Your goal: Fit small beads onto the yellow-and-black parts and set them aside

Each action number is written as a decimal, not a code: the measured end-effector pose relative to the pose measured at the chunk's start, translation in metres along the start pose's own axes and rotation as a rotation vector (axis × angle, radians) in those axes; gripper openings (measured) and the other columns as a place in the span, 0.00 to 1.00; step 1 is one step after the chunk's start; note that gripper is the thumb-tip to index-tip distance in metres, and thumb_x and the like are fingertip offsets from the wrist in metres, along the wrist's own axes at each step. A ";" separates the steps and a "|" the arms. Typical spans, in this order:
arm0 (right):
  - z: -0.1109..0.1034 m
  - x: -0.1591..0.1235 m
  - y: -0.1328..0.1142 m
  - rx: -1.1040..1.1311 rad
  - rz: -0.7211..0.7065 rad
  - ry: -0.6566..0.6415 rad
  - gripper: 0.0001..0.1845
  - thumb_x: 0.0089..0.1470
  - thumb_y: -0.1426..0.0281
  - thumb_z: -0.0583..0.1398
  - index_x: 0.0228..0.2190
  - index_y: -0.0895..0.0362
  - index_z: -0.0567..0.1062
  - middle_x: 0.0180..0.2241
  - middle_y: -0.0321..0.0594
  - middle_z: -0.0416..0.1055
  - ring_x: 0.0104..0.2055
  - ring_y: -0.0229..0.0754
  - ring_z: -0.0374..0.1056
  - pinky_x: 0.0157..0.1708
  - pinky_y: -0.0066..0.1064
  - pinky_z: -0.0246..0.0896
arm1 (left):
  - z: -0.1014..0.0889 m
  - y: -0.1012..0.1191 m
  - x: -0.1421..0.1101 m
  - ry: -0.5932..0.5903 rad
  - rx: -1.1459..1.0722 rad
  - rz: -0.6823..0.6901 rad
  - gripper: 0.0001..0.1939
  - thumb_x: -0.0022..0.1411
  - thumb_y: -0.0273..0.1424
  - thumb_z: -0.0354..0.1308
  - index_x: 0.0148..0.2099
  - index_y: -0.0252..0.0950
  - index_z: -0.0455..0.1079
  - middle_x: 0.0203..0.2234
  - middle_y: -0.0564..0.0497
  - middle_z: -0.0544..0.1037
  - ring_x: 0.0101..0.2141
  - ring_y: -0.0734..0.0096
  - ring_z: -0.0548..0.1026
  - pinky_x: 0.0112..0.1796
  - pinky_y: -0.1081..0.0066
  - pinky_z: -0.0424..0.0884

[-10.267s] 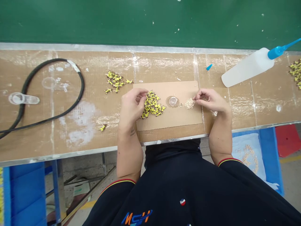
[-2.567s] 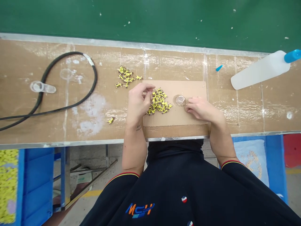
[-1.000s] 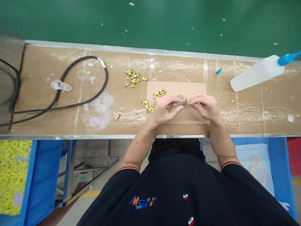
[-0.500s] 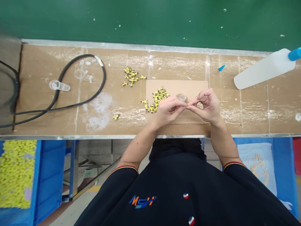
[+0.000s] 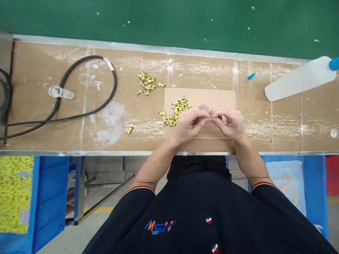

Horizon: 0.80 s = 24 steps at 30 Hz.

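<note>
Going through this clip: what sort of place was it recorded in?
Probably a factory workshop for hand assembly of small parts: a cardboard-covered workbench holds a heap of small yellow parts and a plastic squeeze bottle, and a blue crate below is filled with yellow pieces.

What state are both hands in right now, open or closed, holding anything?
Left hand: closed in a pinch, fingertips meeting the other hand's; anything held is too small to tell.
Right hand: closed in a pinch; cannot tell if it holds anything.
</note>
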State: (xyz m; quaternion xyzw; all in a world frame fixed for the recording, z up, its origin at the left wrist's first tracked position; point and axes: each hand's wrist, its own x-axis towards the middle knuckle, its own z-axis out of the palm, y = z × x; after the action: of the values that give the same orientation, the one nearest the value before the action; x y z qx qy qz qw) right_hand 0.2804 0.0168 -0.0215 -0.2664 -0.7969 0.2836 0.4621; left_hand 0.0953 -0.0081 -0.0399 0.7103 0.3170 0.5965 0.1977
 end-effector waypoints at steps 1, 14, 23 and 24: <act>0.001 0.000 0.000 0.004 -0.004 -0.002 0.04 0.64 0.71 0.64 0.34 0.52 0.77 0.29 0.32 0.78 0.27 0.33 0.69 0.26 0.28 0.63 | 0.000 0.000 -0.001 0.000 -0.002 0.001 0.03 0.68 0.25 0.63 0.40 0.37 0.72 0.23 0.58 0.68 0.24 0.83 0.66 0.26 0.80 0.61; -0.011 -0.001 0.026 -0.257 0.205 -0.096 0.05 0.63 0.69 0.62 0.35 0.54 0.79 0.32 0.37 0.69 0.31 0.38 0.63 0.36 0.35 0.66 | -0.019 -0.044 -0.011 0.391 -0.425 -0.398 0.13 0.54 0.28 0.57 0.43 0.42 0.63 0.31 0.53 0.67 0.30 0.76 0.66 0.30 0.74 0.66; -0.006 -0.001 0.031 -0.257 0.297 -0.126 0.04 0.61 0.70 0.63 0.34 0.54 0.80 0.30 0.36 0.67 0.30 0.38 0.62 0.36 0.35 0.65 | -0.018 -0.043 -0.011 0.307 -0.326 -0.415 0.13 0.57 0.29 0.55 0.43 0.42 0.57 0.36 0.51 0.67 0.33 0.75 0.70 0.37 0.67 0.73; -0.006 -0.001 0.031 -0.257 0.294 -0.125 0.04 0.61 0.71 0.63 0.34 0.54 0.80 0.30 0.36 0.67 0.30 0.38 0.62 0.35 0.35 0.64 | -0.017 -0.044 -0.011 0.298 -0.327 -0.409 0.12 0.60 0.29 0.55 0.44 0.42 0.56 0.36 0.51 0.67 0.33 0.75 0.71 0.38 0.67 0.74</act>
State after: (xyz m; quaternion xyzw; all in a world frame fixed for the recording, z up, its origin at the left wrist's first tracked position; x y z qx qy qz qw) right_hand 0.2912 0.0391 -0.0415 -0.4186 -0.8062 0.2597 0.3276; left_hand 0.0681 0.0141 -0.0732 0.4950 0.3790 0.6851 0.3768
